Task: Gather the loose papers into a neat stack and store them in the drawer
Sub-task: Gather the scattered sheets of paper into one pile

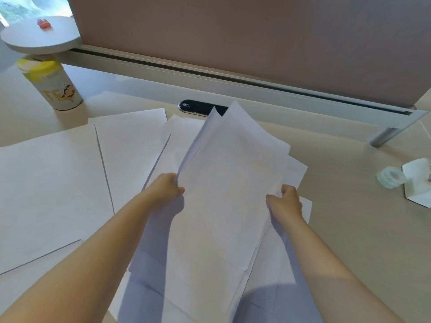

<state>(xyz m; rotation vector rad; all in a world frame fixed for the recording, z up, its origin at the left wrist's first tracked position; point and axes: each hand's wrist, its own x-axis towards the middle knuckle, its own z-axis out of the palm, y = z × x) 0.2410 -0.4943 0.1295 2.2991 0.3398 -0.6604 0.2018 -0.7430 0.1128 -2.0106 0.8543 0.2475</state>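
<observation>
A loose bundle of white papers is lifted off the desk in the middle of the view, its far corners fanned apart. My left hand pinches the bundle's left edge. My right hand grips its right edge. More white sheets lie spread flat on the desk to the left, overlapping each other, and others lie under the held bundle near the front edge. No drawer is in view.
A yellow-lidded canister stands at the back left under a round white shelf. A black cable port sits behind the papers. A tape roll and a white holder are at the right. A partition closes the back.
</observation>
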